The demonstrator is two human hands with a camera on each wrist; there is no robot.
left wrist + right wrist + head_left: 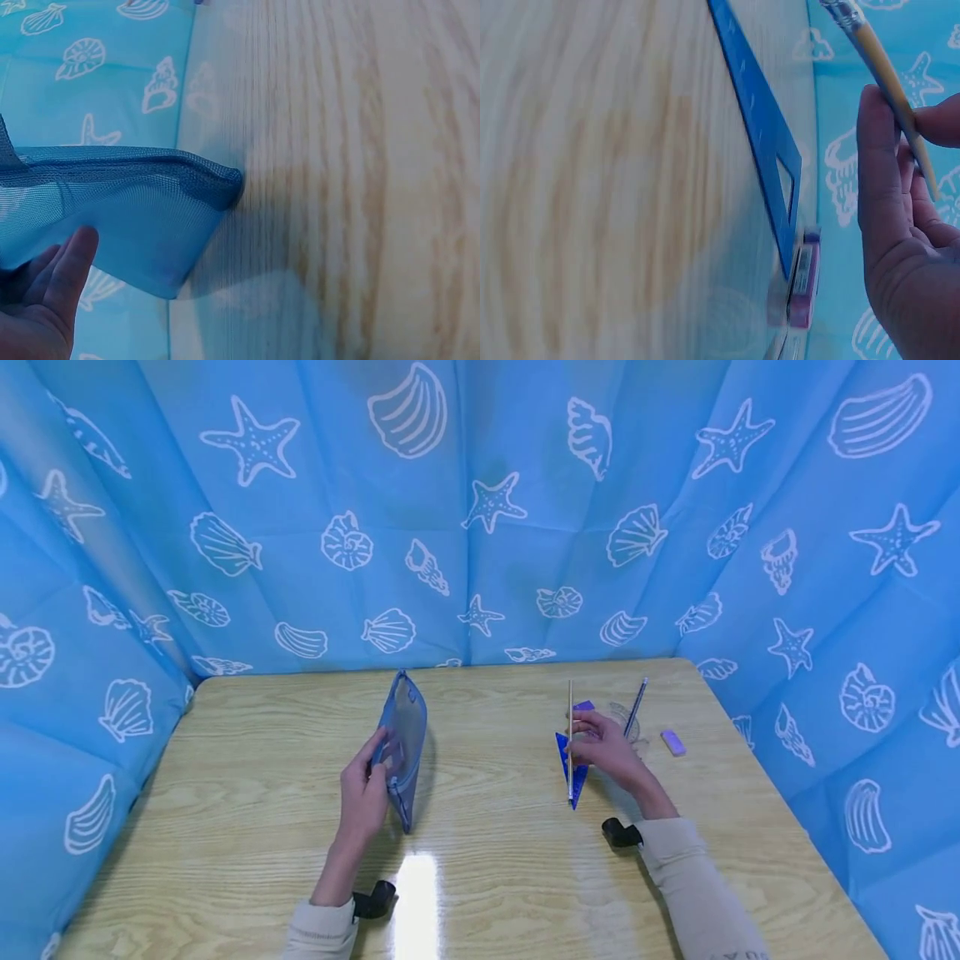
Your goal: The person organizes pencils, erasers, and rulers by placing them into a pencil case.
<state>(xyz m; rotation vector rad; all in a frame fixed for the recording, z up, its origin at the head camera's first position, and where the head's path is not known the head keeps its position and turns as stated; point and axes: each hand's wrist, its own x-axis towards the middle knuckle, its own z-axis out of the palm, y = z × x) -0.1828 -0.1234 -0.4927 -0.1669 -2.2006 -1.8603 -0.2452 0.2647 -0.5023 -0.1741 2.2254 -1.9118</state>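
Observation:
In the head view my left hand (363, 795) grips the near side of a blue mesh zip pouch (408, 727), which stands upright above the table with its top edge parted. The left wrist view shows the pouch's mesh (150, 232) with fingers (71, 274) against it. My right hand (611, 752) pinches a gold-coloured pencil (571, 697) between thumb and fingertips, raised off the table. Its metal ferrule (845, 13) shows in the right wrist view. Below that hand lies a blue set square (579, 783), partly covered.
Around the right hand lie a small purple item (583, 706), a clear protractor (621, 712), a dark pencil (636, 706) and a purple eraser (672, 742). The wooden table (247, 777) meets a blue shell-patterned curtain (450, 568) at the back and sides.

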